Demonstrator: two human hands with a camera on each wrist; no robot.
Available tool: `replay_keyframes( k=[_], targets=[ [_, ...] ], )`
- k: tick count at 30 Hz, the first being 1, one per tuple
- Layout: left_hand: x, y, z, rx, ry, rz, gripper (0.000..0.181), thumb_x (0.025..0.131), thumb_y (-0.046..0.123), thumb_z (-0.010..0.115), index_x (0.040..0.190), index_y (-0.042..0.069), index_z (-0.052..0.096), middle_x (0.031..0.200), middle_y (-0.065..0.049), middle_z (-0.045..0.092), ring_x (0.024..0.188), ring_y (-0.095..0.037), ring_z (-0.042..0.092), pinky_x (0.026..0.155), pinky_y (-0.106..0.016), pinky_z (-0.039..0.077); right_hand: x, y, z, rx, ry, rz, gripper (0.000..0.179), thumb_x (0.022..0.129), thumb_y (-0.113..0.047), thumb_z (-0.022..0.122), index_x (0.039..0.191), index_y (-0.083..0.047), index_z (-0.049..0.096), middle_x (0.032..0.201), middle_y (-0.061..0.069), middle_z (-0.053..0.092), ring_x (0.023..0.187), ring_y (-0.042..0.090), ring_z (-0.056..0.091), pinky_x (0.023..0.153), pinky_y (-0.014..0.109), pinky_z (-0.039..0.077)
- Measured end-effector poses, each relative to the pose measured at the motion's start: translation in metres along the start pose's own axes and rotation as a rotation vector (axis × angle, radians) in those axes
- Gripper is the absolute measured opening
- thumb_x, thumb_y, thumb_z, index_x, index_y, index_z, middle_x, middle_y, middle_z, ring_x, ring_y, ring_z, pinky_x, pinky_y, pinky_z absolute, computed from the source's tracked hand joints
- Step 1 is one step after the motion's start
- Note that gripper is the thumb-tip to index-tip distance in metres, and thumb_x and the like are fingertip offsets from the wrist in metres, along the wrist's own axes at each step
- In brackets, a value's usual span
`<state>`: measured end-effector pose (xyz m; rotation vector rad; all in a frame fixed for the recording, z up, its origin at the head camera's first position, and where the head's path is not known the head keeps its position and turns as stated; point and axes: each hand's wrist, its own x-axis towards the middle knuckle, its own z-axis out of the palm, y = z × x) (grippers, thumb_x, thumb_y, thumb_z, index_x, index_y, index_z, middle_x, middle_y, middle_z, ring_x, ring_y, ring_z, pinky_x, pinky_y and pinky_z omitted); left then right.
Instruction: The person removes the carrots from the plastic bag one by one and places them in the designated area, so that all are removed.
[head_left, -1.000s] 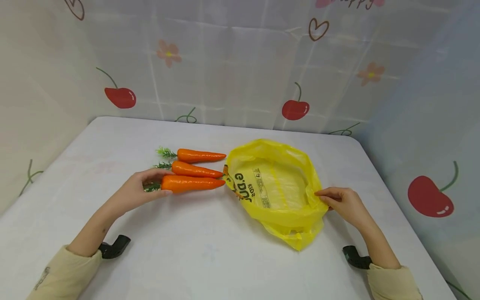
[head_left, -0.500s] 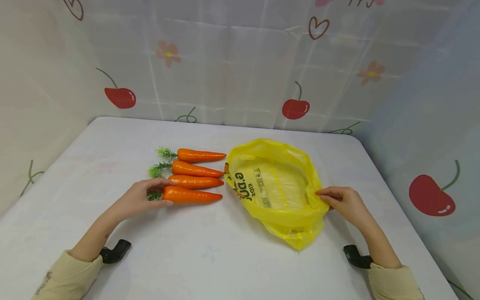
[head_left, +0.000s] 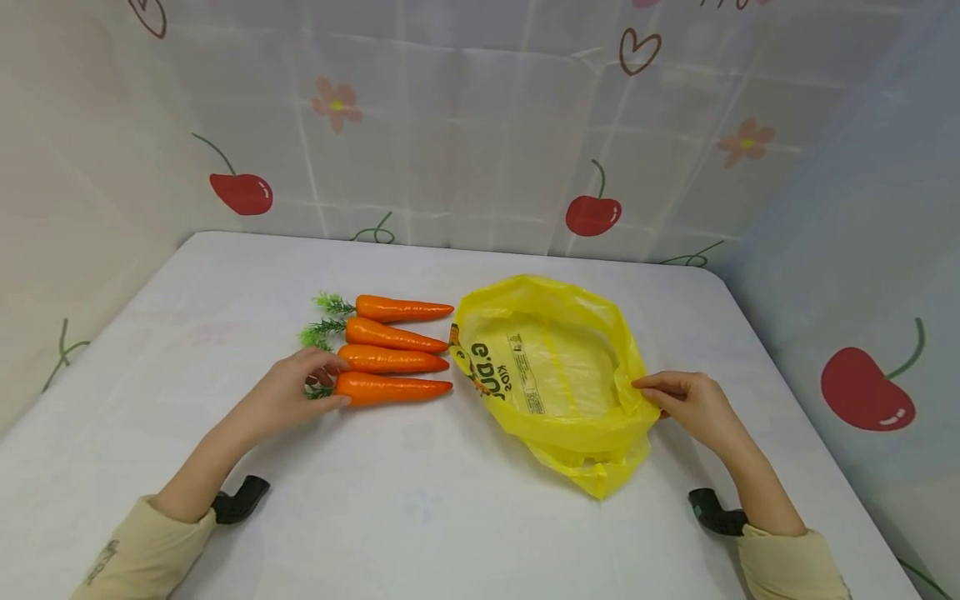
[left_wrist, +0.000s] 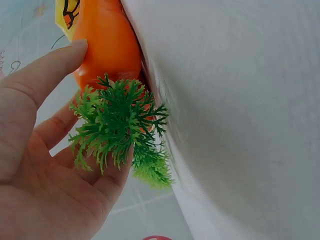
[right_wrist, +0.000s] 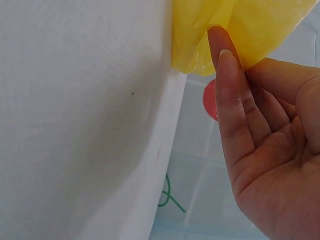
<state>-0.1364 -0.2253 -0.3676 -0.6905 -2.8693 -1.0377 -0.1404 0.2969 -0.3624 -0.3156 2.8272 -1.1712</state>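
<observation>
Several orange carrots with green leafy tops lie side by side on the white table, tips pointing right. My left hand grips the thick end of the nearest carrot. In the left wrist view the thumb presses the orange body, and the fingers curl behind the leaves. To the right of the carrots lies a yellow plastic bag with its mouth spread wide. My right hand pinches the right edge of the bag; the right wrist view shows yellow film between thumb and fingers.
The other carrots lie in a row just beyond the held one, their tips close to the bag's left edge. Behind the white table hangs a curtain printed with cherries, flowers and hearts.
My left hand drew the nearest carrot toward me, uncovering the one behind it, then shifted it slightly right and away. My right hand and the bag stayed nearly still.
</observation>
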Motion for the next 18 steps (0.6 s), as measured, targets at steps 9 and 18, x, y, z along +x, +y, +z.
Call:
replay_keyframes(
  k=[9,18],
  targets=[
    [0.001,0.003,0.004,0.088,0.034,-0.005,0.039,0.074,0.009,0.080,0.107,0.002,0.061,0.098,-0.010,0.049,0.089,-0.027,0.051,0.077,-0.044,0.045,-0.002,-0.002,-0.003,-0.008,-0.034,-0.028,0.027,0.093,-0.006,0.058,0.117,0.004,0.063,0.112,0.021,0.060,0.075,0.019,0.059,0.064,0.026,0.053],
    [-0.003,0.010,0.008,0.137,0.039,-0.005,0.052,0.072,0.014,0.083,0.114,0.002,0.055,0.107,-0.013,0.047,0.096,-0.032,0.050,0.080,-0.048,0.045,-0.012,0.002,-0.024,0.046,-0.114,-0.075,0.041,0.098,-0.017,0.052,0.135,0.000,0.048,0.116,0.024,0.059,0.080,0.019,0.065,0.067,0.029,0.053]
  ],
)
